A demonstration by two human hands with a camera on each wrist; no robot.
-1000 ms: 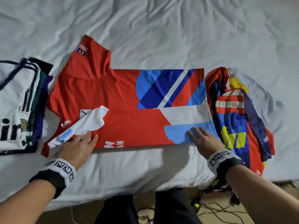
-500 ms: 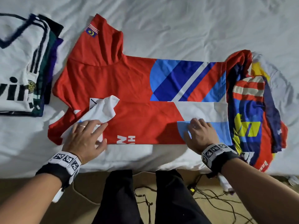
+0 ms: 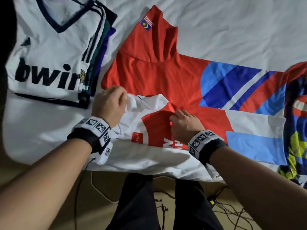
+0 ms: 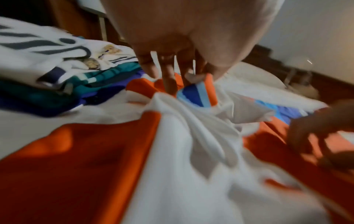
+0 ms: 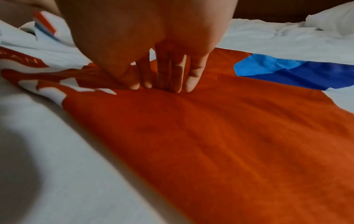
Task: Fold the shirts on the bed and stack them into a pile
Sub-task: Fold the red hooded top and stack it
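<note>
L grip: your left hand [image 3: 108, 103] pinches red shirt [image 3: 159, 72] white sleeve.
R grip: right hand [image 3: 184, 126] fingertips prob. pinning cloth.
Axis: shirt runs L-R; pile [image 3: 49, 52] nearer L.

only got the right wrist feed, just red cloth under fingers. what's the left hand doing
Observer: The left hand grips the white sleeve of the red shirt, bunched in its fingers.
Operator: any folded pile yet
Observer: Yes, a pile lies left of the red shirt, a white "bwin" jersey on top.
Operator: more shirts waiting
Observer: One crumpled multicoloured shirt lies at the red shirt's hem end, on the right.
</note>
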